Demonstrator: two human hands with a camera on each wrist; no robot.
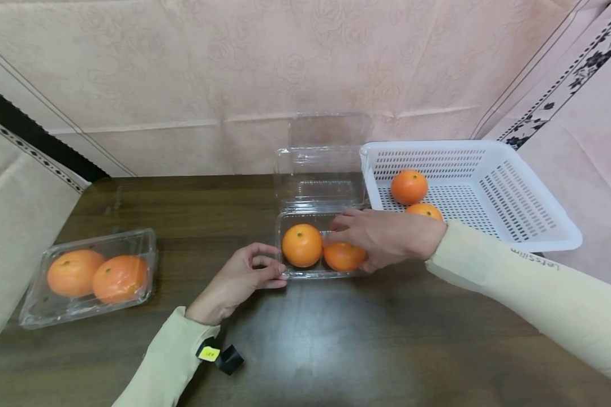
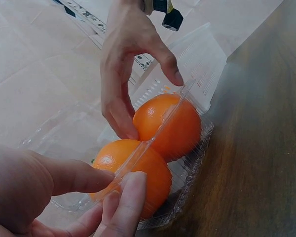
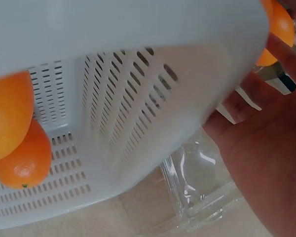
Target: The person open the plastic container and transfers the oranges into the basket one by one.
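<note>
A clear plastic clamshell container point(image 1: 319, 275) stands with its lid point(image 1: 322, 175) raised at the back. Two oranges sit inside it side by side, the left orange point(image 1: 302, 245) and the right orange point(image 1: 344, 257). My left hand point(image 1: 240, 277) pinches the container's front left rim between thumb and fingers, as the left wrist view shows. My right hand point(image 1: 387, 236) reaches over the right orange, fingers curled round its far side and thumb near the rim. In the right wrist view the right hand point(image 3: 266, 133) partly hides that orange.
A white perforated basket point(image 1: 534, 198) stands at the right, holding a rear orange point(image 1: 409, 187) and a front orange point(image 1: 425, 211) partly covered by the right hand. At the left lies a closed clear container point(image 1: 150, 254) with two oranges. A patterned cloth point(image 1: 209, 68) hangs behind the wooden table point(image 1: 336, 350).
</note>
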